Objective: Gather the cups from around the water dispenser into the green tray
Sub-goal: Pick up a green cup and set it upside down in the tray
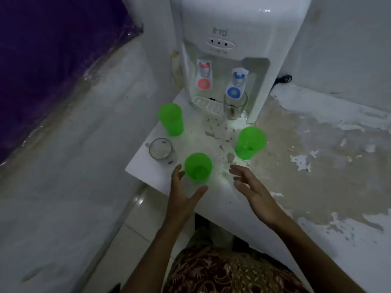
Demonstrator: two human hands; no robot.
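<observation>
Head view shows your left hand (184, 197) and right hand (252, 191) reaching over the near edge of the white bench (148, 163), both with fingers spread and relaxed, gripping nothing. Your left fingers (176, 171) sit just beside the nearest green cup (198, 168), with the thumb below it; you cannot tell whether they touch it. That cup stands upright and looks empty. A second green cup (249, 142) stands to the right, near the bench's far-right edge, also open-topped with nothing visible inside. A third green cup (171, 119) stands at the left, near the water dispenser (232, 49). A clear glass mug (161, 151) sits at the left edge, just beside the nearest green cup; whether anything is in it is unclear. Another clear glass (234, 105) stands on the dispenser's drip tray (206, 103) under the blue tap (238, 77), with a dark smudge low inside it.
</observation>
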